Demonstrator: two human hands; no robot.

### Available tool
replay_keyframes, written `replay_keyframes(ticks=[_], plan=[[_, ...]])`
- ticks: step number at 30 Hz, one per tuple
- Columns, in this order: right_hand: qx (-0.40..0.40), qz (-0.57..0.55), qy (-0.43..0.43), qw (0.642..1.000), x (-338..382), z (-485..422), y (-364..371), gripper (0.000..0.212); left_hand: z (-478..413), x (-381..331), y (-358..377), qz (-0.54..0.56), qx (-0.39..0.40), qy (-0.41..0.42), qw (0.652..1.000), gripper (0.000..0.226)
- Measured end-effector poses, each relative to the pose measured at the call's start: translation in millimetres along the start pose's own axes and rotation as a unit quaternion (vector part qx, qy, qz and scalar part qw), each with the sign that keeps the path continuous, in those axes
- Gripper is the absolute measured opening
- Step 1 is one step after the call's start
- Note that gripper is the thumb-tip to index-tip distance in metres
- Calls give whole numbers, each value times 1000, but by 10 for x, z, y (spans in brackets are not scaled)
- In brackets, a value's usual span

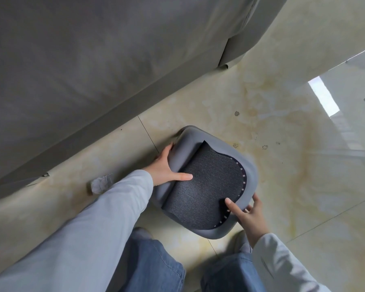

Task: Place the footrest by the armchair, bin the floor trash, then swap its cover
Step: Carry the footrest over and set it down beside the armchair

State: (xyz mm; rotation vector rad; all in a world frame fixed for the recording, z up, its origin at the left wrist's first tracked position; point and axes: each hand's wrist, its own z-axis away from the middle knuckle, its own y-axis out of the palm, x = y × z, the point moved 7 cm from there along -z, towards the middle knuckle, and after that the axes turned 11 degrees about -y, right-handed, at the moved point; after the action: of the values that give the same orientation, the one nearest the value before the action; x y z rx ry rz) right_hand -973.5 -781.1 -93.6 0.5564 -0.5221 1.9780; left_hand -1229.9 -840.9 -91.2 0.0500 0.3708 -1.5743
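A grey cushioned footrest (249,165) lies on the glossy tiled floor, its dark textured underside (207,186) facing up. My left hand (167,167) grips its left edge, thumb pressed on the dark panel. My right hand (247,211) holds the near right rim, thumb on the dark panel's edge. A crumpled whitish scrap of trash (100,183) lies on the floor just left of my left sleeve. The grey armchair (72,70) fills the upper left, close beside the footrest.
Small dark specks (237,113) dot the cream marble floor (282,186) beyond the footrest. My jeans-clad legs and shoes (143,232) stand at the bottom edge. The armchair's fabric skirt (222,67) hangs down to the floor. No bin is in view.
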Motion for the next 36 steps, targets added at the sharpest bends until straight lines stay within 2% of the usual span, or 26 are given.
replay_keyframes(ticks=[7, 11, 16, 21, 25, 27, 36], plan=[[20, 32, 7, 999, 118, -18, 8, 85, 136, 134, 4, 53, -15, -34, 998, 115], [56, 85, -9, 995, 375, 15, 63, 87, 376, 367, 39, 135, -40, -61, 988, 113], [128, 175, -34, 976, 725, 45, 287, 89, 664, 737, 198, 293, -29, -101, 950, 128], [193, 287, -57, 937, 845, -79, 560, 99, 762, 1048, 299, 389, -67, -112, 912, 122], [238, 346, -79, 904, 862, -146, 806, 103, 728, 1333, 383, 426, -112, -124, 889, 132], [242, 364, -82, 896, 833, -177, 880, 105, 703, 1435, 448, 435, -111, -134, 884, 128], [232, 404, -77, 882, 713, -244, 892, 96, 623, 1523, 489, 427, -119, -128, 887, 128]])
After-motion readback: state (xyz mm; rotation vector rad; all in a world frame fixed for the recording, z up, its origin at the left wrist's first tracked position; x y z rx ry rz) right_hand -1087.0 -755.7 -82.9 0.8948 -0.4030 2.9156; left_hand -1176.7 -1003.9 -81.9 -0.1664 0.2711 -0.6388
